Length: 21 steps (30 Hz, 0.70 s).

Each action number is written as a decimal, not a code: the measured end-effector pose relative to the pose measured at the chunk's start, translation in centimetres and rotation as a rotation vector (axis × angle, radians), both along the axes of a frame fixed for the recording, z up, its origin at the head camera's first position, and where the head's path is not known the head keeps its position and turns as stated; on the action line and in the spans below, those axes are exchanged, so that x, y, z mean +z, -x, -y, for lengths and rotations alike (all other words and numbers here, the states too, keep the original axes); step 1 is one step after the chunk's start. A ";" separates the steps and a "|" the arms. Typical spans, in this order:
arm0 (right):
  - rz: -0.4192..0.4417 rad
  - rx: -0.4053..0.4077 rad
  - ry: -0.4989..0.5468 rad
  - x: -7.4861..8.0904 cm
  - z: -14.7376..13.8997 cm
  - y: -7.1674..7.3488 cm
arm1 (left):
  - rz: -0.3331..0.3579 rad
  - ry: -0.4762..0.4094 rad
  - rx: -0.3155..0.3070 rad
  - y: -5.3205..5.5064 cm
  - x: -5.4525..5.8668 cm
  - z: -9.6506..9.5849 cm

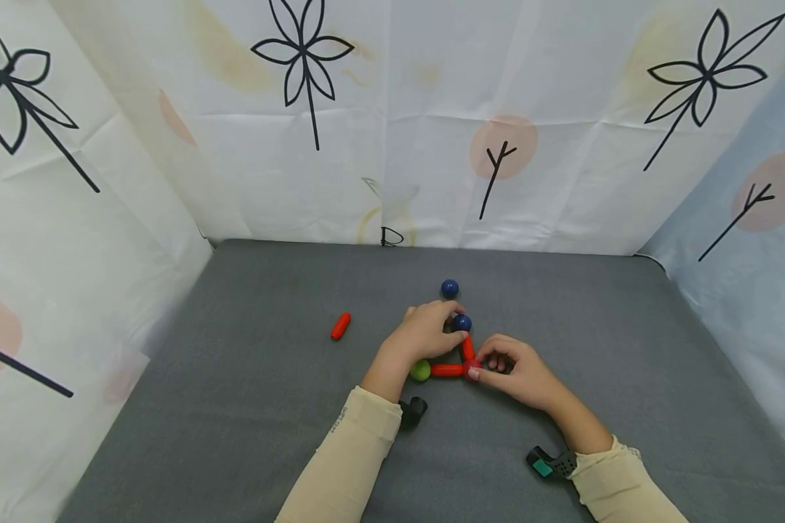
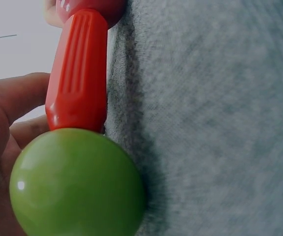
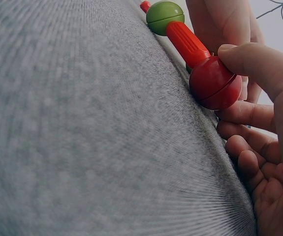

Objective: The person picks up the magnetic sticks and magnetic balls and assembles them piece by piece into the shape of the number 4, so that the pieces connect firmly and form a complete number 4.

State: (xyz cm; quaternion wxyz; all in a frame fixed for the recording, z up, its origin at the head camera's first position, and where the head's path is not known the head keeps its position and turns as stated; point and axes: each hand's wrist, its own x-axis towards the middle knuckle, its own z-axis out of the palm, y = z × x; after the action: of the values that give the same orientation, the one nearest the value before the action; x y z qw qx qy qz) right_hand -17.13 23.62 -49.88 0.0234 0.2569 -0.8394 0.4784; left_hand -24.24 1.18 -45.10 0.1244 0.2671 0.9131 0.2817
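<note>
An L-shaped piece of balls and rods lies on the grey cloth. At its corner is a red ball [image 3: 215, 82]; one red rod [image 2: 77, 69] joins it to a green ball [image 2: 77, 182], while a second red rod [image 1: 467, 347] leads to a blue ball [image 1: 461, 323]. My left hand [image 1: 425, 330] reaches over the piece and grips the blue ball between thumb and fingers. With thumb and forefinger, my right hand [image 1: 518, 370] pinches the red ball; its other fingers are curled below, as the right wrist view shows.
A loose blue ball [image 1: 450, 289] sits just beyond the left hand. Off to the left lies a separate red rod [image 1: 341, 326]. The grey table [image 1: 235, 436] is bordered by white patterned cloth [image 1: 432, 181] at the back and sides.
</note>
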 end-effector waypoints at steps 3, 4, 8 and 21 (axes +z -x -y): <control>-0.001 -0.004 -0.002 0.0 0.0 0.0 | 0.000 -0.001 0.001 0.0 0.0 0.0; -0.001 -0.005 -0.001 0.0 0.0 0.0 | 0.000 -0.001 0.001 0.0 0.0 0.0; -0.001 -0.009 -0.002 0.0 0.0 0.0 | -0.002 0.000 0.002 0.0 0.0 0.1; -0.005 -0.004 0.008 0.2 0.2 -0.1 | -0.010 0.000 0.005 -0.2 0.3 0.1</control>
State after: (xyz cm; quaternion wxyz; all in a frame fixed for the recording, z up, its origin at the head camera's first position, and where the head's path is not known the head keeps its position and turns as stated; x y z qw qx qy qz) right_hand -17.01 23.45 -49.68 0.0273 0.2562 -0.8381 0.4809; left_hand -24.01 1.09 -44.83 0.1191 0.2664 0.9144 0.2805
